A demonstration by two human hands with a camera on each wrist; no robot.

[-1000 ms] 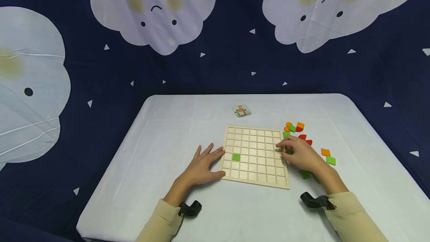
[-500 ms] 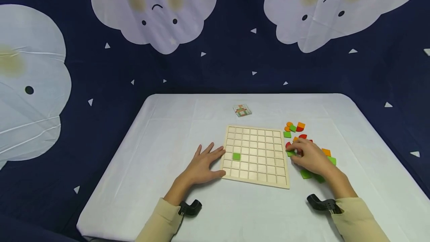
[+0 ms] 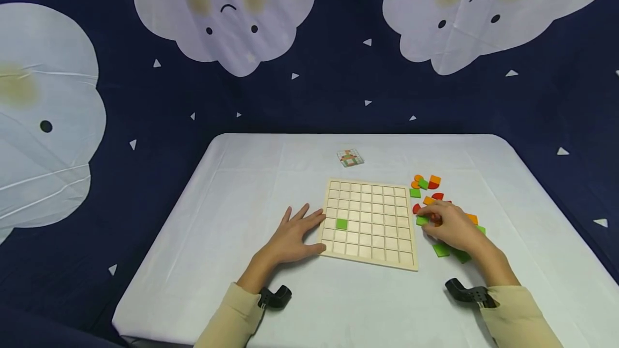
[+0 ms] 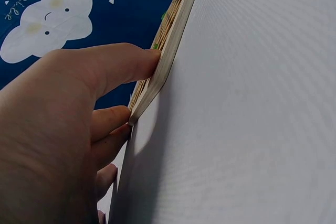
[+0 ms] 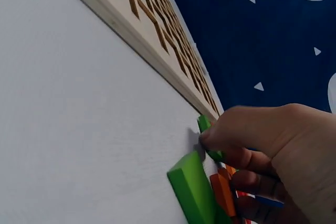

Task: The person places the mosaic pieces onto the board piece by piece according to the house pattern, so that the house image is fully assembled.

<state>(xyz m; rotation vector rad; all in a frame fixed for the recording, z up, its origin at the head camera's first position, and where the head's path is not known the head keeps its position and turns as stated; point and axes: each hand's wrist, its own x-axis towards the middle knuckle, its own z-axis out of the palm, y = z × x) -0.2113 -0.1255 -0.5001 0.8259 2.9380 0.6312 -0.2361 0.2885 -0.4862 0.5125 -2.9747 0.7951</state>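
Before us, a person's left hand [image 3: 289, 240], fingers spread, rests against a wooden grid board [image 3: 371, 221] bearing one green square [image 3: 342, 224] (barely a start, it seems), while the right hand [image 3: 450, 224] pinches a green tile [image 3: 422, 220] beside the board, loose pieces [image 3: 441, 250] on the table [image 3: 208, 214] apparently left to place.

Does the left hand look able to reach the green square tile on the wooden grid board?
Probably yes: the left hand touches the wooden grid board, and nothing visible covers the green square tile nearby.
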